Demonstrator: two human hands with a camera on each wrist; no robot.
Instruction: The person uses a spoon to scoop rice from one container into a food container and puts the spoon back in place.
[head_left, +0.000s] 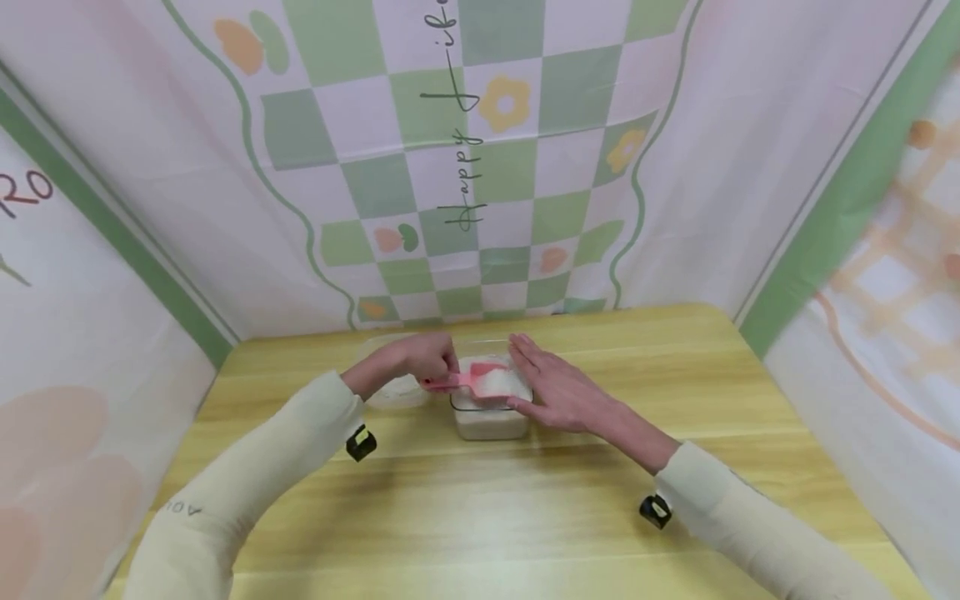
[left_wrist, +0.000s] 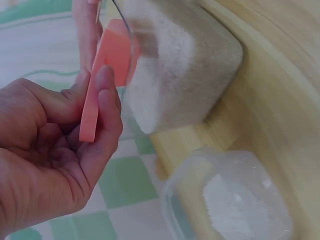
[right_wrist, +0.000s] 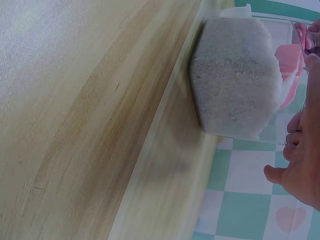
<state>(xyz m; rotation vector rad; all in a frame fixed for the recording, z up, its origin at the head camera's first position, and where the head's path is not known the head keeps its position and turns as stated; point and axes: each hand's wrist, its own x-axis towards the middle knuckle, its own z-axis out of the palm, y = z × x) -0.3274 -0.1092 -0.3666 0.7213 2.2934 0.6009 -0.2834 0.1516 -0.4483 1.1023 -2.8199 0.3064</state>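
Note:
My left hand (head_left: 429, 357) pinches the handle of a pink scoop (left_wrist: 91, 112) between thumb and fingers. The scoop's bowl holds white grains and lies over the mouth of a clear box (head_left: 491, 427), at its rim. That box is filled well up with white, rice-like grains (right_wrist: 235, 75). On the box's right side rests my right hand (head_left: 564, 390), its fingers stretched towards the far corner and the thumb near the front corner. A smaller clear plastic tub (left_wrist: 230, 200) with some white grains stands to the left, partly hidden by the left hand in the head view.
Everything stands on a wood-grain table (head_left: 480, 517), towards its back edge. Behind it hangs a checked green and white curtain (head_left: 480, 183), and further cloth panels (head_left: 862, 275) close off both sides. A small black device (head_left: 362, 442) sits at the left wrist.

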